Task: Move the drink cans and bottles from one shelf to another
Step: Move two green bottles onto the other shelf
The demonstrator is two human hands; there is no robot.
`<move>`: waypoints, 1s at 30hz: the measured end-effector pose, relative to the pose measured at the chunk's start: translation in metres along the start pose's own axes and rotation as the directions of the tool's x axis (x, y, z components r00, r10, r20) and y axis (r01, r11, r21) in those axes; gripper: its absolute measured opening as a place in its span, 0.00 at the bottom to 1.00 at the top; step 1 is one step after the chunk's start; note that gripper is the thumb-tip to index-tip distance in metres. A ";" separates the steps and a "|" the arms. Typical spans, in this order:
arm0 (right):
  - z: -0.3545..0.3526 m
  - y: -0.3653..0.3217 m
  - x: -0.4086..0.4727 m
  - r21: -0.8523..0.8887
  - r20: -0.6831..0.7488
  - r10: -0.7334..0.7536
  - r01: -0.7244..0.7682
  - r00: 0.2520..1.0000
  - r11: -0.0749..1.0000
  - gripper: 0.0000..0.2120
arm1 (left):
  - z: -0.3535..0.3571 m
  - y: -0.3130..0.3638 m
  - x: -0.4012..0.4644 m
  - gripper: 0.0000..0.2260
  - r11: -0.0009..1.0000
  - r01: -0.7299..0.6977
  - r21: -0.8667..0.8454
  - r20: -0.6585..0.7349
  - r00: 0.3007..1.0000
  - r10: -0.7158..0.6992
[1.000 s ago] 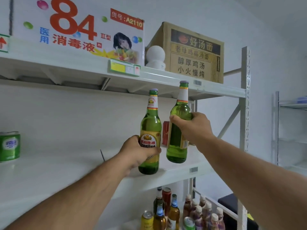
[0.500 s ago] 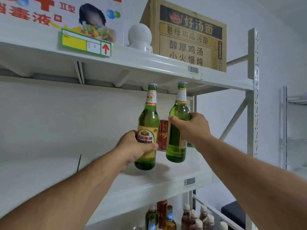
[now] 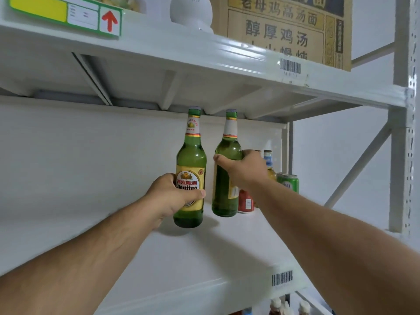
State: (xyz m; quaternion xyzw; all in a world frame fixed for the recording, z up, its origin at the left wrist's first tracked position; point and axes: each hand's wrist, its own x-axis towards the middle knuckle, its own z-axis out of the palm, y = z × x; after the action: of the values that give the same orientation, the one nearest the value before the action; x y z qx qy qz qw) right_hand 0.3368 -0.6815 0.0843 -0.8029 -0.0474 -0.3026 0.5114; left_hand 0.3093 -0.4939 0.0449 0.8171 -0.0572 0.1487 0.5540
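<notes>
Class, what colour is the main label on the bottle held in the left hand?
Yellow, with a red and white emblem, on the green bottle in the left hand; head view.

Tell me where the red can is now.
The red can stands on the middle shelf, right of centre, just behind the green bottle gripped by the right hand.

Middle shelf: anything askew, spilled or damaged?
Nothing stands out. Both green bottles are capped and near upright, one in the left hand, one in the right hand. The red can and green can behind stand upright on the shelf; no spills visible.
</notes>
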 end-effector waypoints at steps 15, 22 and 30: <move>0.070 0.035 0.097 -0.017 0.149 0.054 -0.052 0.987 0.999 0.25 | 0.004 -0.020 0.052 0.23 0.997 0.075 0.006 -0.168 0.983 -0.072; 0.084 0.047 0.115 -0.028 0.178 0.103 -0.100 0.978 0.995 0.26 | -0.005 -0.039 0.059 0.26 0.995 0.092 -0.026 -0.179 0.979 -0.095; 0.088 0.060 0.121 0.013 0.209 0.165 -0.171 0.964 0.985 0.26 | -0.013 -0.046 0.057 0.22 0.994 0.082 -0.071 -0.195 0.976 -0.094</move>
State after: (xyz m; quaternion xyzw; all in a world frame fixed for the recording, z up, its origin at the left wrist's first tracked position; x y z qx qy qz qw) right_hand 0.4969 -0.6632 0.0753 -0.8231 -0.0369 -0.1722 0.5399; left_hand 0.3728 -0.4607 0.0260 0.7823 0.0299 0.2029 0.5882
